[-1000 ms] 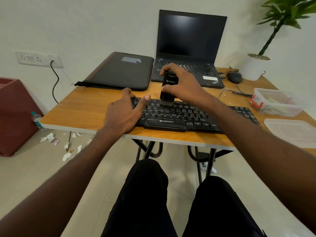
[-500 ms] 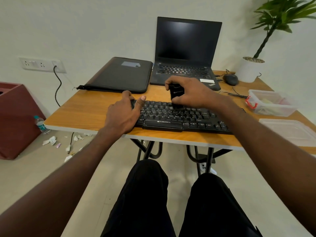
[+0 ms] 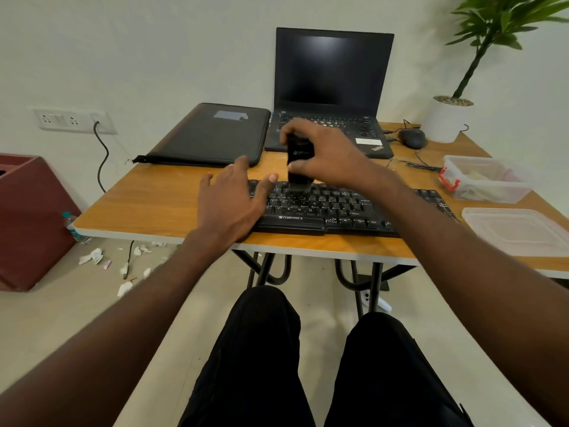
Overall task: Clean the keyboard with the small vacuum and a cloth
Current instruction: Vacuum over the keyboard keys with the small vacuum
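The right hand [image 3: 326, 155] gripped the small black upright vacuum [image 3: 298, 163], nozzle on the black keyboard [image 3: 332, 208] at the wooden table's [image 3: 160, 204] front edge. The left hand [image 3: 229, 198], fingers spread, steadied its end. Pressing hard might have popped keycaps or shoved the keyboard off.

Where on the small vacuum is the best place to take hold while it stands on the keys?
Around the upper body of the small vacuum, from its right side, as the right hand does now. It stands upright with its nozzle down on the keyboard, so a wrap-around grip up high leaves the tip free. The left hand steadies the keyboard's left end.
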{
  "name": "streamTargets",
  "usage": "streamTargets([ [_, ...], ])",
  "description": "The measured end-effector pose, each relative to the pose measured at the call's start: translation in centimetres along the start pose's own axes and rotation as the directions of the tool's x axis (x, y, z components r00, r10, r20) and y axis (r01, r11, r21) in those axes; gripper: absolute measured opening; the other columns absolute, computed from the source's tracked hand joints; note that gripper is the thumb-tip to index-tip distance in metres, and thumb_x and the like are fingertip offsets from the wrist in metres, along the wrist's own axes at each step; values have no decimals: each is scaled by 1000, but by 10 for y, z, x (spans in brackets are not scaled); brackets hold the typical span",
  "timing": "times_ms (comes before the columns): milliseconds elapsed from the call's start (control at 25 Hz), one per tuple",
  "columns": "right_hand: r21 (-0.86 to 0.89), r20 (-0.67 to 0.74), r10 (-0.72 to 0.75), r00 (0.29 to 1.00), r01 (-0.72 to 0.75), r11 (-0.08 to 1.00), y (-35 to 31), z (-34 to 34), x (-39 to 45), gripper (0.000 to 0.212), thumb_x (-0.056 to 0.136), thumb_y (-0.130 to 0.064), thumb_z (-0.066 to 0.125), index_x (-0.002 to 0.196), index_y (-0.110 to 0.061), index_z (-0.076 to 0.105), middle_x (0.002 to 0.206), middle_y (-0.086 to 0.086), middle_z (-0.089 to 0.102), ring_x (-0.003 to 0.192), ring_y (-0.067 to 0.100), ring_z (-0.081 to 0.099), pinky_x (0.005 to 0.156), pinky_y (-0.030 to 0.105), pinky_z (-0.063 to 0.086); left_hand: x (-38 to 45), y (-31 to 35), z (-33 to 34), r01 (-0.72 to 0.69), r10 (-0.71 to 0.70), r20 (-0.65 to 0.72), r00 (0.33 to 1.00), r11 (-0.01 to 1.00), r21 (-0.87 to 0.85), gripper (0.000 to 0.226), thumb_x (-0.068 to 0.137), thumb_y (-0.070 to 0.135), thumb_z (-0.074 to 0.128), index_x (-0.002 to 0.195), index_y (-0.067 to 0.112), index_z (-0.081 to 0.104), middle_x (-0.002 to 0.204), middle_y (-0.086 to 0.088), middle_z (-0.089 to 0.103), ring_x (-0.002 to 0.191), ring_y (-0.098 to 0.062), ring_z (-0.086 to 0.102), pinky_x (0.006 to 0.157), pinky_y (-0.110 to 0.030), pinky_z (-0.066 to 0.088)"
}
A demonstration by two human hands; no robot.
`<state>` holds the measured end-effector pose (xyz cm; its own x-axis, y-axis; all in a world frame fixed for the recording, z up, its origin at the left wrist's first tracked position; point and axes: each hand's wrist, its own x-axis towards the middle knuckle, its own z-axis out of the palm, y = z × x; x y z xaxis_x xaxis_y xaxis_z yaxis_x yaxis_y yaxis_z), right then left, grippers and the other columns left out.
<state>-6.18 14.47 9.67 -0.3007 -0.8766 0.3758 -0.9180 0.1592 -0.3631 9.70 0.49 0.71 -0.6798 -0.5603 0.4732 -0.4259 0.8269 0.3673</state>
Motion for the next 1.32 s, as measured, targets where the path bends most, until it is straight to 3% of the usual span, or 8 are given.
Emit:
streamTargets([
  [160,151,17,15,1000,-18,988,13,6,-20,42,88,-19,73,124,-32,55,115,-8,57,97,12,62,69,25,61,-2,20,13,-48,47,27,999,998,40,76,107,71,15,155,18,40,124,-2,76,124,-24,67,127,-57,21],
  [360,-109,74,126,989,-118,987,39,-26,-25,40,86,-25,74,121,-35,57,114,-5,58,102,19,60,75,31,56,-2,17,15,-45,45,5,999,998,54,66,112,61,20,150,15,46,114,-2,78,116,-23,70,127,-53,23],
  [560,226,-61,146,987,-129,966,33,1,-27,38,91,-23,72,123,-34,55,116,-8,58,99,9,61,68,16,53,-3,16,17,-32,34,-27,999,998,47,60,111,59,22,142,15,50,116,-1,77,117,-23,70,128,-53,19],
  [800,-143,-45,361,931,-364,920,63,-40,-38,33,85,-30,74,114,-34,58,111,-2,61,103,23,61,81,40,59,-2,15,19,-25,28,-40,999,997,72,59,111,57,22,137,14,52,109,-1,79,114,-25,71,131,-51,12],
  [960,96,-84,192,978,-184,978,50,-26,-48,38,88,-18,72,120,-32,57,117,-6,57,103,15,59,72,21,53,-2,15,19,-21,25,-53,998,997,74,58,111,56,23,136,13,52,108,-4,79,114,-27,71,131,-51,12],
  [1080,-82,38,204,978,-200,976,59,-42,-52,35,84,-22,75,113,-33,59,113,-6,59,105,20,59,80,35,56,-2,17,19,-21,25,-58,998,997,74,56,112,55,24,135,13,53,106,-5,79,112,-28,72,131,-51,11],
  [1160,-156,-51,228,972,-233,960,63,-46,-50,38,84,-23,75,116,-33,58,115,-4,60,107,22,59,84,41,58,-3,16,19,-20,24,-58,998,997,77,55,112,55,24,134,13,52,107,-5,79,111,-27,72,131,-51,11],
  [1320,140,-10,175,984,-172,975,57,-38,-63,37,88,-17,73,118,-32,57,116,-6,58,104,17,61,73,28,61,-2,15,18,-20,25,-67,997,997,74,56,111,55,24,133,12,53,110,-6,79,111,-28,73,131,-52,12],
])
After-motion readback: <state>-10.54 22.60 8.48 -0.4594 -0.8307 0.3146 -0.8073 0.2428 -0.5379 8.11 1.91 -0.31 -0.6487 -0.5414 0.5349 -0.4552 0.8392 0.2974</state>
